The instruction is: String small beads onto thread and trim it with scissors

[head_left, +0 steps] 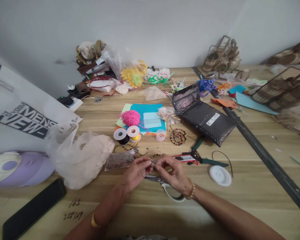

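Observation:
My left hand [136,171] and my right hand [171,171] meet fingertip to fingertip low over the wooden table [252,173], both pinched on something tiny between them that I cannot make out. White-handled scissors [168,190] lie under my right hand. A small clear bag of beads [120,160] lies just left of my left hand. Beaded bracelets [178,136] rest beyond the hands, near a small pink thread spool [161,134]. Green-handled pliers [205,159] and a red utility knife [186,158] lie right of my right hand.
Black and yellow cord spools [127,134], a pink yarn ball [130,117] and blue paper sheets sit mid-table. A black bubble mailer [205,115], white lid [220,175], crumpled plastic bag [82,156], black phone [33,210], white tote bag [22,116] and woven baskets [280,88] surround them.

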Demonstrator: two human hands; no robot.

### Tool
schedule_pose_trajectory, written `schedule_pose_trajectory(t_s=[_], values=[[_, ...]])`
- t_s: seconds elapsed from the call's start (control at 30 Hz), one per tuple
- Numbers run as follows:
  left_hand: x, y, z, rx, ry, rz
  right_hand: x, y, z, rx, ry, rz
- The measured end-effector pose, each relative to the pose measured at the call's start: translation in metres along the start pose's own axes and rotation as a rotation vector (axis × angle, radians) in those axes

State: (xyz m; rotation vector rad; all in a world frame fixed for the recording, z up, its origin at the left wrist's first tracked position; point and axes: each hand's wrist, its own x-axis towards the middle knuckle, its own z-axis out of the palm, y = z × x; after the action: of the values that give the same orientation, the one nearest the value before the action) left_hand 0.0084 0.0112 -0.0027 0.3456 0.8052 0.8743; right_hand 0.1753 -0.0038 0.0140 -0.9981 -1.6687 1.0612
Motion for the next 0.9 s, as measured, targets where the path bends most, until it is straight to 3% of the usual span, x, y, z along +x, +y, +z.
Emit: schedule_pose_trajectory(t_s=[0.9], values=[[-0.0009, -0.0017, -0.0012, 0.068, -0.001, 0.027, -0.0009, 0.0089, 0.0009, -0.028, -0.004, 0.011]])
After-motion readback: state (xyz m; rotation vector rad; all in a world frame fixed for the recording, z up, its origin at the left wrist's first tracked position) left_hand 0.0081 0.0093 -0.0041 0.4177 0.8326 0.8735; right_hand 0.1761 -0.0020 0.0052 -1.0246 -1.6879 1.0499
